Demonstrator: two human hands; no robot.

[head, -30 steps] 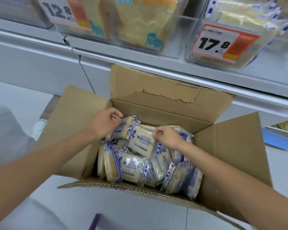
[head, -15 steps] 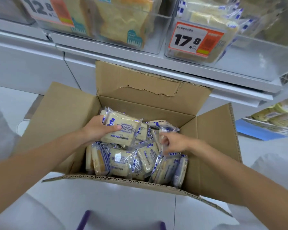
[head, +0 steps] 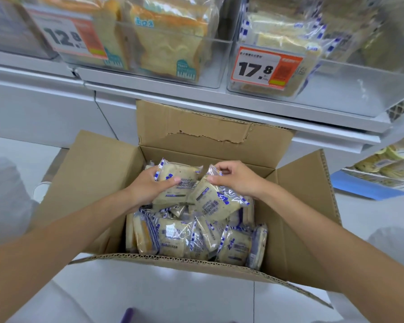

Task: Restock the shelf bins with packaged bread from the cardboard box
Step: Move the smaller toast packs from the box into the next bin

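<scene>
An open cardboard box stands on the floor below the shelf, filled with several bread packs in clear wrap with blue-and-white edges. My left hand grips one bread pack lifted above the pile. My right hand pinches the top edge of a second bread pack, which hangs tilted beside the first. Above, a clear shelf bin with a 17.8 price tag holds the same blue-edged packs.
A second clear bin with toast loaves and a 12.8 tag sits left of it. The box's back flap rises against the white shelf edge. A lower shelf with yellow goods is at right.
My right hand has taken hold of a second pack and raised it from the pile. My left hand has brought its pack toward the box's middle. The view has moved closer to the shelf.
</scene>
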